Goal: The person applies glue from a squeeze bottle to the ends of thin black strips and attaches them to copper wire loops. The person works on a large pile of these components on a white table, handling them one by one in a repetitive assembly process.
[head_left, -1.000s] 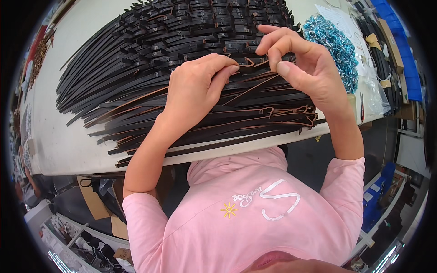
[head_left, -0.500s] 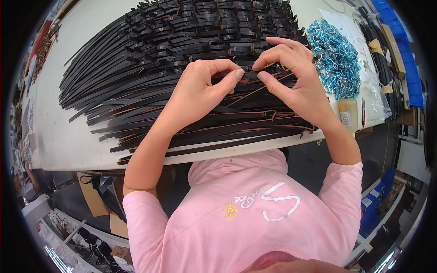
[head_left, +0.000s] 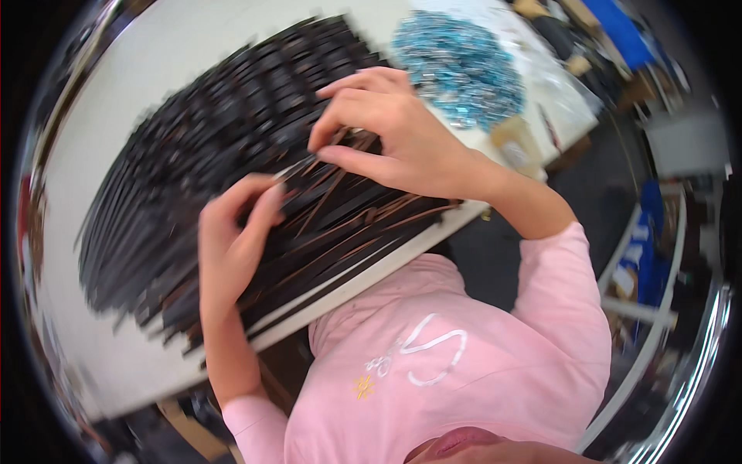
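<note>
The black straps (head_left: 232,170) are looking like matt leather with raw brown edges, though blur is hiding detail. The white table (head_left: 108,363) is showing smooth; the blue clips (head_left: 456,66) are glinting like metal.

Desk (head_left: 116,363) clearance: black strip pile (head_left: 201,155) covers most of the centre, reaching the near edge — no bare gap there. Left hand (head_left: 232,247) and right hand (head_left: 394,139) both rest on the pile, blocking its near-right part. Blue clip heap (head_left: 464,66) sits just beside the pile toward the far right corner; small cardboard box (head_left: 514,143) stands at the right edge. Free room: bare strip along the left edge and near left corner — approx. unobstructed.
</note>
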`<action>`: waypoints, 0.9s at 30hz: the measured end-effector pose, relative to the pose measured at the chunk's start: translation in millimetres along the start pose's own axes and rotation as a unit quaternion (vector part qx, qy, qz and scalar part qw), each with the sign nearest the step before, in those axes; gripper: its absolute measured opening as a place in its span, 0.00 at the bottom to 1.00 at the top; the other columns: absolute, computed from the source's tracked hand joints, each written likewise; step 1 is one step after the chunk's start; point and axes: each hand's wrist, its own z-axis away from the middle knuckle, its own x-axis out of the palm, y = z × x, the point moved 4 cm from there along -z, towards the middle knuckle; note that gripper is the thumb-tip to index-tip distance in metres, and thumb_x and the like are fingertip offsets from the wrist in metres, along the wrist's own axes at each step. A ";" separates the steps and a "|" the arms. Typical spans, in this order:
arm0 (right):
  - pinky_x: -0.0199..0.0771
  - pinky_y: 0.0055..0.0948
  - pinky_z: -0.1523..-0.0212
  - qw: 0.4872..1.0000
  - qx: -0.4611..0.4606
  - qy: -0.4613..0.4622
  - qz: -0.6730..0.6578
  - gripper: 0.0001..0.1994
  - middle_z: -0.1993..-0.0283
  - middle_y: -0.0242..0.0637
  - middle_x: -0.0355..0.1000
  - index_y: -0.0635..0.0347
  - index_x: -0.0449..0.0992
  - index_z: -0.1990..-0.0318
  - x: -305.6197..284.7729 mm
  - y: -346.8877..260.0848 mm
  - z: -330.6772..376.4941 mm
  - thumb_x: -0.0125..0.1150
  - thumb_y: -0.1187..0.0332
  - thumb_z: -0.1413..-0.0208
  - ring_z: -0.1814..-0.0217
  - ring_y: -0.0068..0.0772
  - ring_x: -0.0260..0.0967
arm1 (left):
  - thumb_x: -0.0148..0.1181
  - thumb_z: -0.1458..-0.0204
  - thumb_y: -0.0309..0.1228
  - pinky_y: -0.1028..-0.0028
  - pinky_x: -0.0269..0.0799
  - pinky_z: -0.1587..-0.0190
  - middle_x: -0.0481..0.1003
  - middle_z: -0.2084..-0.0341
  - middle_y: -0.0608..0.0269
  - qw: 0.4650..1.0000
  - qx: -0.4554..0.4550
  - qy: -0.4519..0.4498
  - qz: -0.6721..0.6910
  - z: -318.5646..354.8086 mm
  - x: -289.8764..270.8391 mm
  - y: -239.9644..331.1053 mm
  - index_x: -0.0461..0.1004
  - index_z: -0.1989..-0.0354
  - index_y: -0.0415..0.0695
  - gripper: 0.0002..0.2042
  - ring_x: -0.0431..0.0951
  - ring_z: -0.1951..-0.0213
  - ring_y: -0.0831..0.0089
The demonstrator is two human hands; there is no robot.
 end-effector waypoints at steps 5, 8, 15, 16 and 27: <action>0.72 0.22 0.56 0.969 0.207 0.130 0.040 0.09 0.65 0.30 0.78 0.63 0.80 0.60 -146.6 60.3 43.4 0.60 0.66 0.35 0.60 0.19 0.74 | 0.55 0.35 0.26 0.84 0.55 0.74 0.72 0.76 0.70 0.995 0.055 0.053 -0.057 6.9 -7.9 14.9 0.78 0.54 0.36 0.08 0.64 0.76 0.88; 0.71 0.19 0.59 0.912 0.303 0.180 0.210 0.11 0.67 0.30 0.78 0.63 0.81 0.58 -233.7 118.2 129.9 0.56 0.64 0.33 0.62 0.17 0.74 | 0.55 0.35 0.25 0.84 0.58 0.74 0.73 0.74 0.69 0.992 0.093 0.044 -0.073 12.6 -13.5 13.1 0.78 0.54 0.35 0.08 0.67 0.75 0.87; 0.75 0.40 0.57 0.820 0.485 0.003 0.303 0.13 0.63 0.44 0.80 0.61 0.81 0.60 -222.1 190.7 264.9 0.60 0.60 0.43 0.59 0.45 0.78 | 0.54 0.36 0.22 0.84 0.59 0.76 0.73 0.73 0.67 0.983 0.122 0.077 -0.115 12.7 -14.9 23.8 0.77 0.54 0.34 0.08 0.70 0.74 0.85; 0.75 0.40 0.55 0.808 0.473 -0.010 0.351 0.12 0.60 0.45 0.80 0.63 0.80 0.58 -208.2 191.0 261.0 0.61 0.63 0.43 0.57 0.45 0.78 | 0.53 0.37 0.20 0.83 0.59 0.76 0.73 0.74 0.67 0.982 0.113 0.086 -0.127 13.7 -11.7 27.8 0.77 0.55 0.33 0.07 0.71 0.74 0.84; 0.72 0.43 0.61 0.818 0.434 0.106 0.362 0.14 0.62 0.42 0.78 0.61 0.74 0.47 -271.4 198.4 409.1 0.48 0.69 0.38 0.63 0.45 0.75 | 0.60 0.41 0.26 0.80 0.71 0.65 0.80 0.69 0.62 0.998 0.026 -0.047 -0.024 -16.6 25.8 2.7 0.79 0.52 0.34 0.12 0.76 0.69 0.82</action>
